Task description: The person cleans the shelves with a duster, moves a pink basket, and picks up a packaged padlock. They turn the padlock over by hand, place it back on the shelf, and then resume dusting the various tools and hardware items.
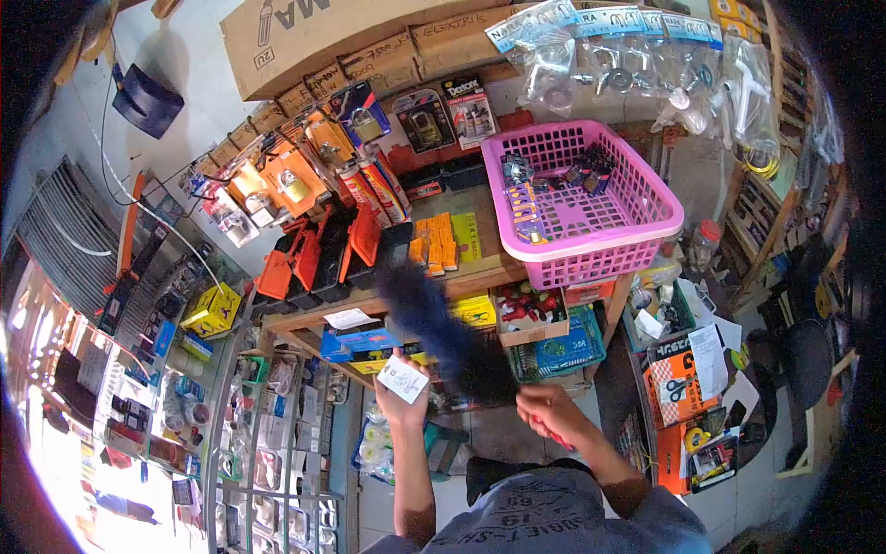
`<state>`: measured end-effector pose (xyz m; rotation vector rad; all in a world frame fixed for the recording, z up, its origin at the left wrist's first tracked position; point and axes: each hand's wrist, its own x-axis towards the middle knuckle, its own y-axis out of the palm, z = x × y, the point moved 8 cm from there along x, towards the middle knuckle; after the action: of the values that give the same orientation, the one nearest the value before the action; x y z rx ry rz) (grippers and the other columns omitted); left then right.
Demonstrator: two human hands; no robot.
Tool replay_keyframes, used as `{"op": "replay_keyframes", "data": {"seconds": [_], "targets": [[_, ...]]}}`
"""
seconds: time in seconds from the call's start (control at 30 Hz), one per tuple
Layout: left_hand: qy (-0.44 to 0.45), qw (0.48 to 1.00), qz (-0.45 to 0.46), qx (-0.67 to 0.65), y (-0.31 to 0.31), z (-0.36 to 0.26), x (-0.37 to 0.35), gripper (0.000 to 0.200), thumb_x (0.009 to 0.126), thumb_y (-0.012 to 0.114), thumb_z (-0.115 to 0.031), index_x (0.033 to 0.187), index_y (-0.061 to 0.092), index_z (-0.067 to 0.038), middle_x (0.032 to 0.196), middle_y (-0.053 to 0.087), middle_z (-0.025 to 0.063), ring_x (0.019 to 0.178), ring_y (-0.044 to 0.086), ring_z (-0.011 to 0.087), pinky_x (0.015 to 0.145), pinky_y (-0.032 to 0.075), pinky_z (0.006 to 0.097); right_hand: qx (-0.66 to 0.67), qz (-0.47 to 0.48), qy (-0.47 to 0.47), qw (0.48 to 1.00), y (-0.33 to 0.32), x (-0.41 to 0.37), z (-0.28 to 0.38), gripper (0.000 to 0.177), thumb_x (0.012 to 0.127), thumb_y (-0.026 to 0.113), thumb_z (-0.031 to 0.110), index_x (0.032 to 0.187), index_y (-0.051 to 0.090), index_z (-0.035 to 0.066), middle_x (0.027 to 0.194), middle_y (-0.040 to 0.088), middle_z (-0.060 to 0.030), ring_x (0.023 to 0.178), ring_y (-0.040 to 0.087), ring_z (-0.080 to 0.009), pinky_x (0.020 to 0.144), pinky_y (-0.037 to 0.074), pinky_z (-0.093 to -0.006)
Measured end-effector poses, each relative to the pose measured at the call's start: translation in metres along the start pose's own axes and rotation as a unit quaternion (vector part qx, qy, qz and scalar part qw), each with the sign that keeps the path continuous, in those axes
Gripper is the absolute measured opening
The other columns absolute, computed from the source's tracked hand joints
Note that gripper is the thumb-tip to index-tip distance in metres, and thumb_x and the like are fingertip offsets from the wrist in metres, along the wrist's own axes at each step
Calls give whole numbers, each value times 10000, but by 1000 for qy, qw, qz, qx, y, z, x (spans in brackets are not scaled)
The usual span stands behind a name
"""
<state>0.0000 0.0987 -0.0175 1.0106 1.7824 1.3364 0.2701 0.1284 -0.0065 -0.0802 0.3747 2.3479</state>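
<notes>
My left hand (pixel 403 403) holds a small white card-like packet (pixel 402 379) with dark print, in front of the shelf under the counter. My right hand (pixel 552 413) is closed on the handle of a dark blue duster (pixel 429 314), with a bit of red showing below the fist. The duster is smeared by motion and reaches up and left to the counter edge, near the orange packets (pixel 435 244). A pink basket (pixel 591 242) with small packaged items stands on the counter, above my right hand.
Black bins with orange lids (pixel 309 258) line the counter's left part. Hanging packs (pixel 609 65) are at the top right. A glass display case (pixel 277 434) stands at the left, and a shelf with papers and scissors (pixel 683 379) at the right.
</notes>
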Motion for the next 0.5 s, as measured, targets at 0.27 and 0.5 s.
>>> {"op": "replay_keyframes", "data": {"seconds": [0.27,0.5], "targets": [[-47,999,19,3,6,25,-7,411,1016,356,-360,1271,513,-80,873,492,38,799,462,186,798,380,380,215,-73,-109,968,-24,129,97,593,944,577,186,1445,287,56,968,532,-46,728,595,-144,578,525,-285],[-2,996,12,88,1,16,-21,245,1000,462,-287,1171,549,-135,926,524,5,803,502,166,792,423,382,186,-128,-181,957,-44,157,66,702,858,620,5,1462,265,59,1296,481,-171,1089,554,-228,892,522,-334]]}}
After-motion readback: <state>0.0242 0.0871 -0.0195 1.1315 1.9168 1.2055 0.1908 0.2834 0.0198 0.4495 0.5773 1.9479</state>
